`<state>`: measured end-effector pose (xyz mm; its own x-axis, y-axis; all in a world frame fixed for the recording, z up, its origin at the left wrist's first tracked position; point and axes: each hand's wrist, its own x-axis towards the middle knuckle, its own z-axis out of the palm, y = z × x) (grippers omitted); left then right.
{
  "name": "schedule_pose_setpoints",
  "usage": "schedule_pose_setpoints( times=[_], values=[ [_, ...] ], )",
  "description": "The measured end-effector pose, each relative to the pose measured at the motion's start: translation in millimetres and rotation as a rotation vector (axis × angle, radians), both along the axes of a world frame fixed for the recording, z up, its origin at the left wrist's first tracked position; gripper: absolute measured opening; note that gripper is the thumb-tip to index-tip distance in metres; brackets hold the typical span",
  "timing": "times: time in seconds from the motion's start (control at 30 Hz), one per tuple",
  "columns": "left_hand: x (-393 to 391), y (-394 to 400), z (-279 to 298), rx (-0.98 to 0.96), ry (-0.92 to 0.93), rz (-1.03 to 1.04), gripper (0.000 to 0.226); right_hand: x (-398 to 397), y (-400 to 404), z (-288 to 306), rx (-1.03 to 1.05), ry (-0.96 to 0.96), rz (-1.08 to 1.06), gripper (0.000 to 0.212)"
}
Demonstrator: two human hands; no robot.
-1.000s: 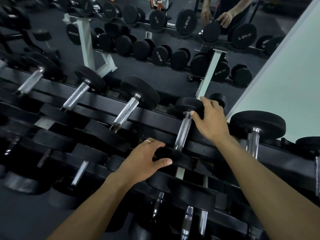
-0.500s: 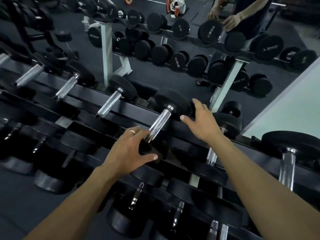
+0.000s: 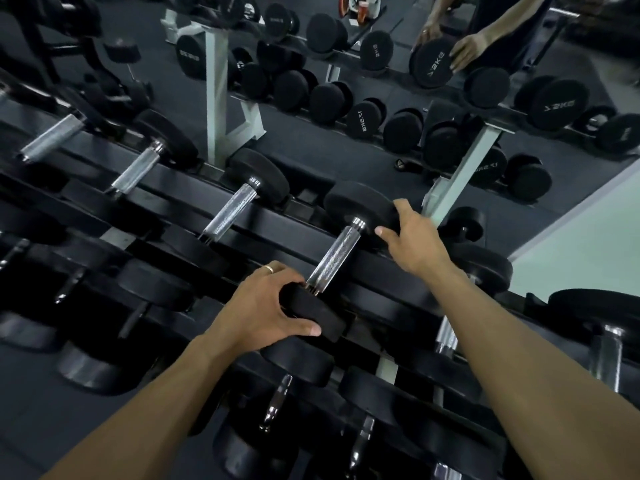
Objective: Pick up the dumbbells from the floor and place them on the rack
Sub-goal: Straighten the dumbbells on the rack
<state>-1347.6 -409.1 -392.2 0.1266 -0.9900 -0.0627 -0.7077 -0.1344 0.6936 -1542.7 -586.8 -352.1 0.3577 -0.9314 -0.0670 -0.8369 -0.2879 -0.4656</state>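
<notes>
A gym — dumbbells [image 3: 341, 252] fill racks [image 3: 242, 216].

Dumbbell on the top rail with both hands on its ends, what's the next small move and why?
Probably let go with both hands. The dumbbell already lies across the top rail in line with its neighbours, the left hand cupping the near head and the right hand resting on the far head, so it looks seated.

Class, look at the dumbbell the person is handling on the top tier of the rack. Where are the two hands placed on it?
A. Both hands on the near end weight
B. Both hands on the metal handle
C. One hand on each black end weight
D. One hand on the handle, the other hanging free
C: the left hand wraps the near weight and the right hand rests on the far weight of the dumbbell, leaving its handle bare.
</notes>
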Motion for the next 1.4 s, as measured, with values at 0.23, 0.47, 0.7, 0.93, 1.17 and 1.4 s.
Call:
schedule_pose_setpoints(
  times=[0.23, 0.47, 0.7, 0.93, 1.17, 1.4],
  values=[
    [-7, 0, 1, 0.007, 0.065, 0.099, 0.061, 10, -13, 9, 0.01, 0.049, 0.071, 0.043],
    [-18, 3, 1, 0.04, 0.119, 0.139, 0.058, 12, -14, 17, 0.007, 0.094, 0.085, 0.04],
    [-14, 0, 4, 0.071, 0.076, 0.111, 0.054, 15, -15, 12, 0.03, 0.033, 0.051, 0.048],
    [-4, -2, 6, 0.111, 0.094, 0.056, 0.055, 24, -17, 16, 0.064, 0.064, 0.018, 0.054],
    [31, -7, 15, 0.161, 0.133, -0.108, 0.089, 78, 6, 37, -0.116, 0.12, 0.119, 0.062],
    [118, 13, 9, -0.076, -0.026, 0.106, 0.067, 167, 23, 26, -0.082, 0.103, 0.18, 0.066]
  ],
)
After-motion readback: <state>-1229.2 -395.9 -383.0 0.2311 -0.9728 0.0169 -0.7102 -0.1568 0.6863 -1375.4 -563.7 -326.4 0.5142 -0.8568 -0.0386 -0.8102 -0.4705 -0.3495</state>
